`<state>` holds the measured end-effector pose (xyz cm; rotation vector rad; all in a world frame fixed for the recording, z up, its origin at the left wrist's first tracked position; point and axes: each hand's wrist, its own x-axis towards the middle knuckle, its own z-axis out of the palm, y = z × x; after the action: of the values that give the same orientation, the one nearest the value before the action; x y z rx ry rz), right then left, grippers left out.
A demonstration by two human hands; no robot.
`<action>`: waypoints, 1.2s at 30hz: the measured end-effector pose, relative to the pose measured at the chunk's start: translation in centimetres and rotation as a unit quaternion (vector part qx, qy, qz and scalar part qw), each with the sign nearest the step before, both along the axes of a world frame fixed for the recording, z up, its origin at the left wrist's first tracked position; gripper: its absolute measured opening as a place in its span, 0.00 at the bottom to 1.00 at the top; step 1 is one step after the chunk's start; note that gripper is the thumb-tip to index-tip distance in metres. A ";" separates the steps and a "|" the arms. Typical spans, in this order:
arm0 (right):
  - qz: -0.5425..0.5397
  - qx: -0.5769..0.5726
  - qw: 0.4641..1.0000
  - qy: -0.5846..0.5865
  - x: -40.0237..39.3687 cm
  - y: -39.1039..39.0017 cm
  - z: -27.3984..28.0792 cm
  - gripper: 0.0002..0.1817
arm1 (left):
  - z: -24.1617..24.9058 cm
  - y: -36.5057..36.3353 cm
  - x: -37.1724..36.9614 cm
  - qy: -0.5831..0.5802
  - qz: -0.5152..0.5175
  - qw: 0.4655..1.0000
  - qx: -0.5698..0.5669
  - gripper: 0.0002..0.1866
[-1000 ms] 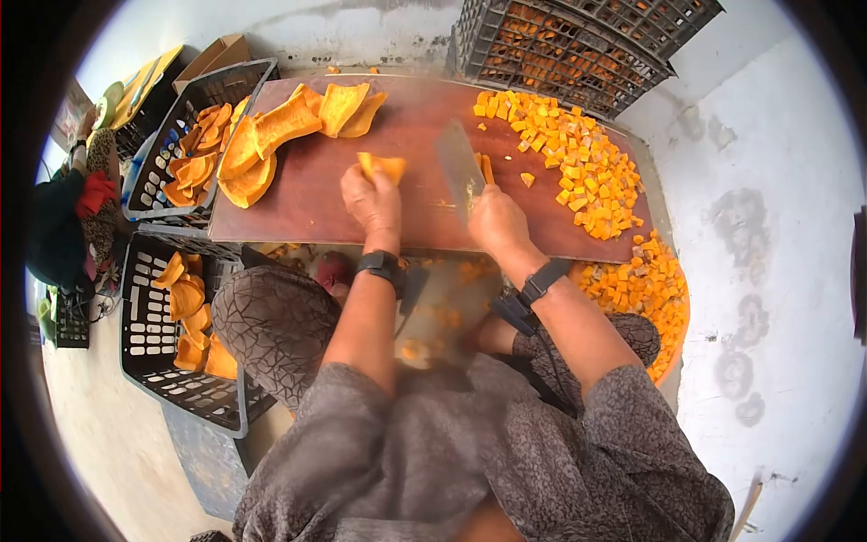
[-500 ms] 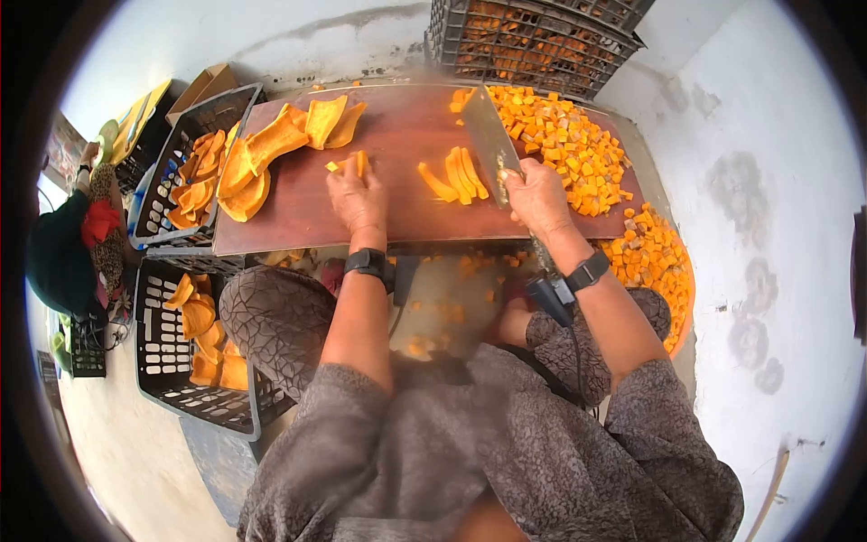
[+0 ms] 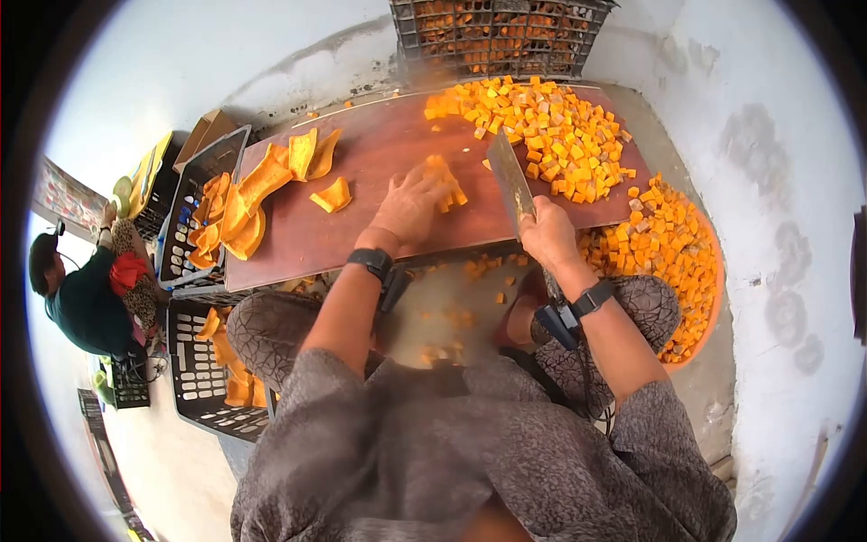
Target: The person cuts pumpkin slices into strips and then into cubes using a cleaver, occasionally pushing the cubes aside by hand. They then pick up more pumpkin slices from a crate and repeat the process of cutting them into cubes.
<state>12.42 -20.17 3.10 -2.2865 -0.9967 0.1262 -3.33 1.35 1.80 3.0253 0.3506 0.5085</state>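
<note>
Head view: the cleaver is gripped by its handle in the right hand, fingers clenched around it, with the broad blade standing edge-down on the wooden cutting board and reaching away from the hand. The left hand is laid flat and spread over a small bundle of pumpkin strips, which are pinned to the board under the fingertips, just to the left of the blade. The strips are touched by the left hand only; whether the blade touches them cannot be told.

Beyond and to the right of the right hand, a large heap of diced pumpkin is spread over the far end of the board. Further right of that hand, past the board's edge, more cubes are held in an orange basin. To the left of the left hand, one loose pumpkin slice lies alone on the board, and further left a pile of peeled pumpkin slabs is stacked at the board's end, partly over a dark plastic crate. A second crate is seen lower on the left. Another crate stands beyond the board. A dark band is worn on each wrist. At the far left edge another person is seated.
</note>
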 end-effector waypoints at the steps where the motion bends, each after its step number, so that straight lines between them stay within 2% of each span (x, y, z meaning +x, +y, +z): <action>1: -0.004 -0.001 0.996 0.090 0.1 -0.2 0.3 0.10 | 0.2 0.5 0.6 0.049 -0.041 0.998 0.021 0.31; 2: -0.007 0.002 0.995 0.096 0.2 -0.3 0.6 0.10 | 0.3 1.0 1.2 0.097 -0.081 0.991 0.043 0.31; 4: 0.033 -0.016 0.999 0.031 0.3 -0.5 1.1 0.11 | 0.1 1.9 2.2 0.111 -0.078 0.990 0.035 0.31; 6: 0.032 -0.025 0.999 0.025 -0.3 -0.1 1.0 0.11 | -0.4 2.2 2.9 0.126 -0.077 0.989 0.026 0.31; 8: 0.041 -0.042 0.998 0.013 -1.1 0.4 1.4 0.11 | -1.0 2.4 3.3 0.101 -0.013 0.993 0.051 0.29; 9: 0.039 -0.040 0.998 0.015 -1.1 0.5 1.4 0.11 | -0.9 2.1 3.5 0.103 -0.014 0.993 0.054 0.29; 11: 0.035 -0.031 0.999 0.005 -1.0 0.6 1.3 0.11 | -0.8 1.3 3.6 0.083 0.115 0.989 0.053 0.30; 12: 0.035 -0.030 0.999 0.008 -0.9 0.7 1.3 0.11 | -0.9 1.0 3.5 0.086 0.114 0.988 0.054 0.30; 14: 0.001 -0.047 0.999 0.023 -0.3 0.9 1.4 0.11 | -1.1 0.8 3.3 0.087 0.205 0.975 0.015 0.33; 18: -0.008 -0.057 0.998 0.015 -0.4 0.5 0.9 0.11 | -0.8 0.2 2.5 0.076 0.211 0.974 -0.035 0.34; 20: -0.019 -0.067 0.997 0.020 -0.8 0.0 1.2 0.12 | -1.8 -0.4 1.1 -0.105 0.208 0.973 -0.009 0.34; 24: 0.006 -0.056 0.998 0.013 -1.2 -0.6 1.0 0.14 | -3.8 -0.5 -1.7 -0.090 0.209 0.972 -0.066 0.31; 27: 0.013 -0.035 0.999 0.031 -2.3 -0.8 1.6 0.15 | -4.8 -1.0 -2.3 -0.101 0.223 0.967 -0.062 0.27; 30: -0.017 -0.043 0.998 0.037 -2.8 -0.3 1.1 0.15 | -5.0 -1.5 -2.0 -0.167 0.230 0.958 -0.036 0.21; 32: -0.024 -0.026 0.999 0.040 -2.7 -0.3 0.7 0.15 | -4.4 -2.0 -2.1 -0.089 0.240 0.965 -0.059 0.20; 36: -0.029 -0.022 0.999 0.034 -2.6 -0.5 0.4 0.14 | -4.2 -2.2 -1.8 -0.111 0.230 0.964 -0.068 0.15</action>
<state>9.82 -20.70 3.48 -2.3326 -0.9005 0.2034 -5.11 -0.86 -2.38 2.7071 1.0335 0.8020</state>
